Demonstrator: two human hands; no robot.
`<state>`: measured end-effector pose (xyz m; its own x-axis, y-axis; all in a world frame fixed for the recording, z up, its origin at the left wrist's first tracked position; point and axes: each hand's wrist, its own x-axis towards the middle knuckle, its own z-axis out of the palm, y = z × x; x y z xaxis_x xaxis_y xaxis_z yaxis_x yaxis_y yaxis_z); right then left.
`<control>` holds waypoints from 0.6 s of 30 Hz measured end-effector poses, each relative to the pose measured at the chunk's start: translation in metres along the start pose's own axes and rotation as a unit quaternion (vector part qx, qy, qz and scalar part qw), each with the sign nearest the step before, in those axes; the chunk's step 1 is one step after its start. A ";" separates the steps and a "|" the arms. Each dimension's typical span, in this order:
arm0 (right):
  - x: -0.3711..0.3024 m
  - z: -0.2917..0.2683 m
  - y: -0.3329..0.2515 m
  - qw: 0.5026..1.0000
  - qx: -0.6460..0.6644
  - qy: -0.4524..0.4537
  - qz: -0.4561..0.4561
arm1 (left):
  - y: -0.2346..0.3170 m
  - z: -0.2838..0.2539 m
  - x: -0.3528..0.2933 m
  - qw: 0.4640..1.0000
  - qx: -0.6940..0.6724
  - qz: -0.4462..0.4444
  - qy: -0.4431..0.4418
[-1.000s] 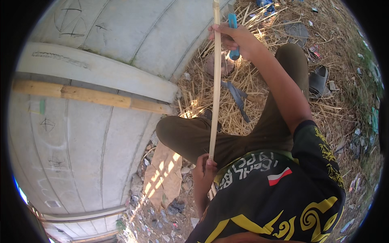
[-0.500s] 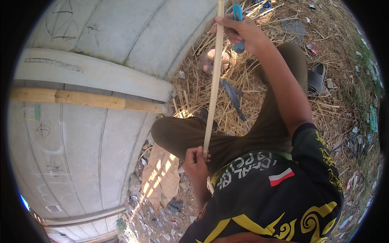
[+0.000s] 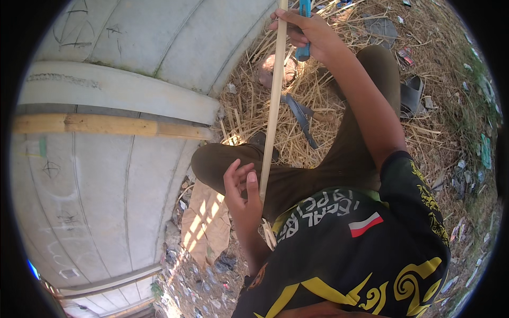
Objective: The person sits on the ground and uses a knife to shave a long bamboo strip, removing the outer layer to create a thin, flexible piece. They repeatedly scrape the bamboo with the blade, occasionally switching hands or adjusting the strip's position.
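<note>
A long, pale strip of split bamboo slants from the top of the view down to my lap. At its far part my right hand pinches it between thumb and fingers. That same hand also holds a blue utility knife against its palm; whether the blade is out I cannot tell. Beside the strip's near end is my left hand, open, fingers spread and apart from the strip. Beyond my crossed legs lies a dark, curved blade-like tool on the shavings, next to a round, reddish-brown block.
A pale panelled wall with a bamboo pole along it stands at my left. Straw-like shavings cover the ground ahead. A brown sheet lies by my left knee. On the right are a dark sandal and scattered litter.
My left hand has let go of the strip's near end and opened, moving slightly left and up. My right hand, with strip and knife, has shifted a little up and left.
</note>
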<state>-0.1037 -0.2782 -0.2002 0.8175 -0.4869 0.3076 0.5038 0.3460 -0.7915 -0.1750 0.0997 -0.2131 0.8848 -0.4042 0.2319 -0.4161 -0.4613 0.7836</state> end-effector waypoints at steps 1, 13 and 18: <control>0.000 0.004 0.002 1.000 -0.004 -0.003 0.006 | 0.009 0.009 0.005 0.998 -0.038 -0.021 -0.038; -0.007 0.009 -0.015 0.992 -0.020 0.014 0.120 | 0.029 0.048 0.004 0.951 -0.218 -0.204 -0.079; 0.015 -0.009 0.007 0.978 0.117 0.099 0.141 | 0.028 0.048 0.004 0.952 -0.218 -0.202 -0.071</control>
<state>-0.0906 -0.2907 -0.2057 0.8750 -0.4830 -0.0314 0.3355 0.6521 -0.6799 -0.1929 0.0476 -0.2180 0.9043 -0.3803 -0.1942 0.1053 -0.2420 0.9645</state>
